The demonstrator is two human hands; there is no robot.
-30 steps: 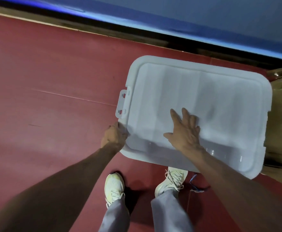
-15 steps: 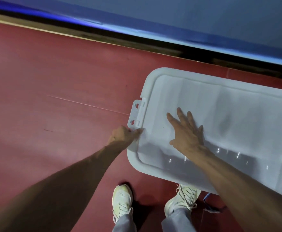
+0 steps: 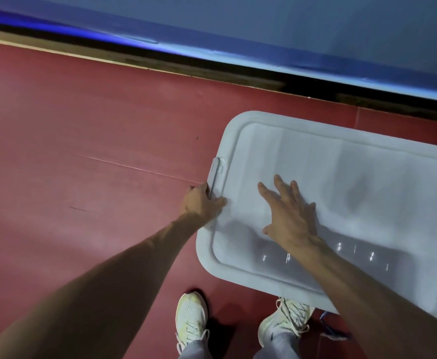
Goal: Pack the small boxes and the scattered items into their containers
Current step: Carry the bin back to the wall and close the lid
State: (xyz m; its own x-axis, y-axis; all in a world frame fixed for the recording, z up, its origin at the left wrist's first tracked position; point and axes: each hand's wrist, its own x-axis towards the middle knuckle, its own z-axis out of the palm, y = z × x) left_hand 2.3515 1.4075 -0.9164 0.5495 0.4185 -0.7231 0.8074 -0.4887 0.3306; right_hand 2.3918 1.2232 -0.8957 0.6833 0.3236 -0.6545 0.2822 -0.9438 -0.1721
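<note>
left hand (image 3: 202, 203): grips the left edge of the white lid (image 3: 367, 182), thumb on top, other fingers curled over the rim and mostly hidden
right hand (image 3: 290, 213): wide, flat, palm down on the lid, fingers spread and straight, holding nothing
hands to each other: right hand just right of the left hand, apart, bare lid between them
latch (image 3: 216, 174): white tab on the lid's left rim, just beyond the left hand's knuckles, touching them at its near end; clipped or loose, cannot tell
lid: large, rounded corners, raised rim, spreads out from under both hands to the right and away; far right end cut off by the frame
container: whatever is under the lid is hidden, contents cannot tell; a few small glints on the lid near the right wrist
floor (image 3: 82, 125): red, left of the left hand and beyond the lid
left shoe (image 3: 191, 317): pale, below the left forearm, on the floor
right shoe (image 3: 287, 322): pale, laced, toe under the lid's near edge
blue wall (image 3: 264, 27): far past the lid, dark strip at its base
</note>
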